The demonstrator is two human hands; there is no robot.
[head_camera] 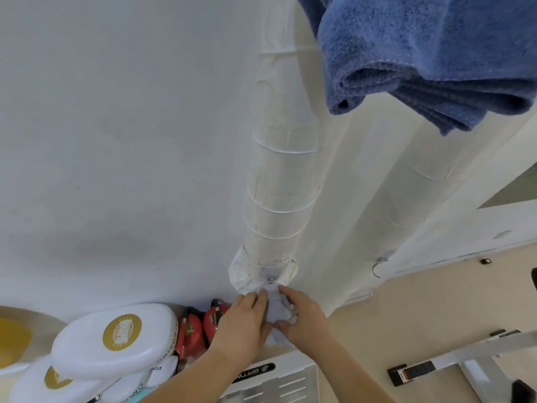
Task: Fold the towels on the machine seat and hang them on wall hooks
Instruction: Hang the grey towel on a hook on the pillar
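Both hands meet on a pale towel (276, 312) bunched against the white wall (116, 141), at the foot of a tape-wrapped pipe (279, 175). The left hand (241, 321) curls over the cloth's left side; the right hand (302, 318) pinches it from the right, fingers on top and thumb beneath. A small dark fitting (271, 279) sits just above the bundle. It may be the hook, though it is too small to tell.

The step looks to be the hanging of this towel. To do it well, the fold should probably stay gathered in one hand while the other lifts a thick doubled edge over the hook. Both hands should let go only once the weight has settled. Terry cloth slackens easily, so a thin single layer could slip off or let the fold fall open.

Above and to the right, a folded blue towel (421, 62) already hangs, its lower edges draped well apart from the hands.

The seat surface cannot be picked out. Below the hands is a white machine panel (290, 385) with a black label. White pads with gold badges (116, 341) lie at lower left, with red kettlebells (203, 330) against the wall beside them. A metal frame (465, 356) crosses the beige floor (406, 309) at lower right.
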